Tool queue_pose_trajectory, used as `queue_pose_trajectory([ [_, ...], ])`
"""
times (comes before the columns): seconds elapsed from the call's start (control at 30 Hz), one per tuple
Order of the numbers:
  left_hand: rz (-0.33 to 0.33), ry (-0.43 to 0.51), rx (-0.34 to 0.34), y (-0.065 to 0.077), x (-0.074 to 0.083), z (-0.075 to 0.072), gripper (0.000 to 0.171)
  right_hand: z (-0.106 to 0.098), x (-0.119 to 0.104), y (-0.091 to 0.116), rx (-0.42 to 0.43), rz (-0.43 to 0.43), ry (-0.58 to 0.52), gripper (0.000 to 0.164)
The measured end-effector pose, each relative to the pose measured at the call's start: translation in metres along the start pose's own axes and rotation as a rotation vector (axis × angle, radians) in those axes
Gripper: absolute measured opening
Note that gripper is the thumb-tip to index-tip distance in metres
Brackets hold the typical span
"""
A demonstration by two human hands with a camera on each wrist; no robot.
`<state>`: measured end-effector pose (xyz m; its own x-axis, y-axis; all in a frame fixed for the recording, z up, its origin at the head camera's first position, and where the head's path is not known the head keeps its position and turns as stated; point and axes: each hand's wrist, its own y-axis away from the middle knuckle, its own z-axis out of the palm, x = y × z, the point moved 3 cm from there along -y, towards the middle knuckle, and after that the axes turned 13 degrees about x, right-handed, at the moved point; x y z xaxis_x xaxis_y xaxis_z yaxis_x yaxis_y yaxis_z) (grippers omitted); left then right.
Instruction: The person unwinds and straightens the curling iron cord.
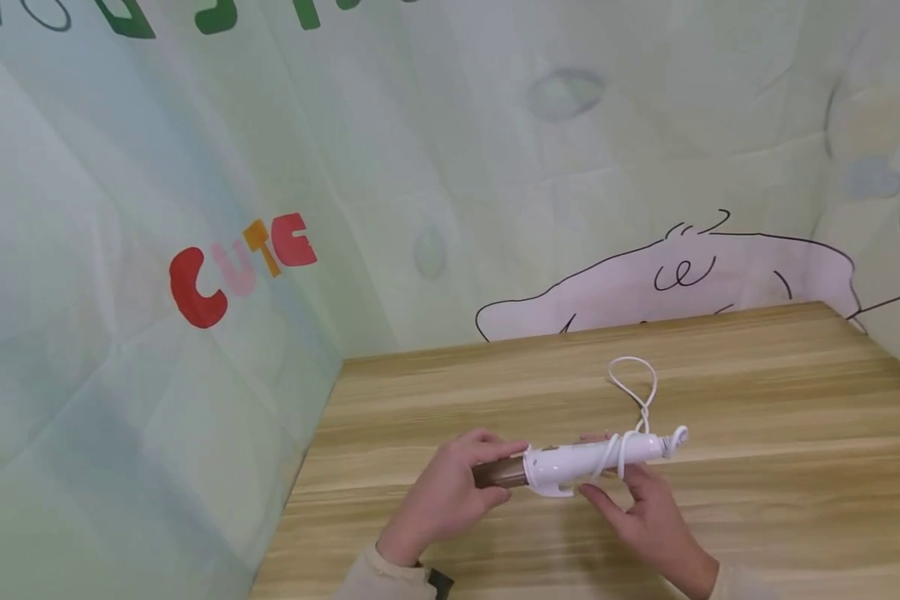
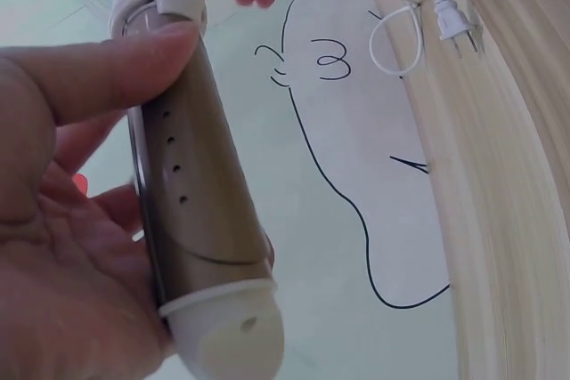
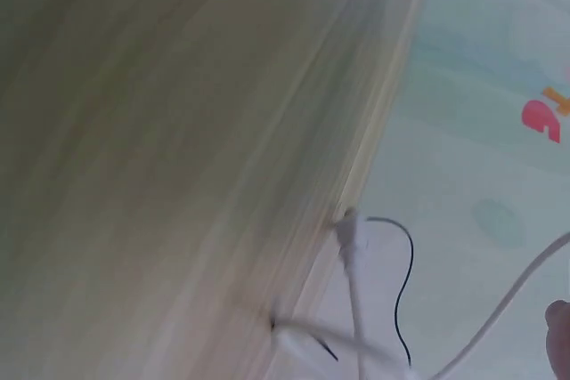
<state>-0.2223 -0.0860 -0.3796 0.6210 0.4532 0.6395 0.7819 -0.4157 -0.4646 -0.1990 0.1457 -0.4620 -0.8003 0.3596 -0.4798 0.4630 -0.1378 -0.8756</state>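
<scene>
A hair curling iron (image 1: 570,462) is held level above the wooden table, its white handle to the right and its brown barrel (image 2: 196,157) to the left. My left hand (image 1: 450,487) grips the barrel between thumb and fingers, near the handle. The barrel has a row of small holes and a white tip (image 2: 233,331). White cord (image 1: 607,454) is wound around the handle, with a loop standing out behind. My right hand (image 1: 656,521) is at the handle, thumb in front and fingers passing behind it; whether they grip is hidden. A two-pin plug (image 2: 452,20) shows on the cord.
The wood-grain table (image 1: 435,400) spreads beneath both hands. Pale printed cloth (image 1: 450,167) hangs behind it and along its left side, with "CUTE" lettering (image 1: 198,287) on the left. A dark band (image 1: 440,582) shows at the left wrist.
</scene>
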Motion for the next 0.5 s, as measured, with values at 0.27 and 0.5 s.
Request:
queue_pose_trajectory([
  [0.27, -0.103, -0.063, 0.131, -0.001, 0.003, -0.002, 0.057, 0.005, -0.011, -0.004, 0.096, 0.101, -0.197, 0.027],
  [0.5, -0.012, -0.255, 0.268, -0.002, 0.004, -0.003, 0.055, -0.003, -0.01, -0.008, 0.043, 0.164, -0.125, 0.015],
])
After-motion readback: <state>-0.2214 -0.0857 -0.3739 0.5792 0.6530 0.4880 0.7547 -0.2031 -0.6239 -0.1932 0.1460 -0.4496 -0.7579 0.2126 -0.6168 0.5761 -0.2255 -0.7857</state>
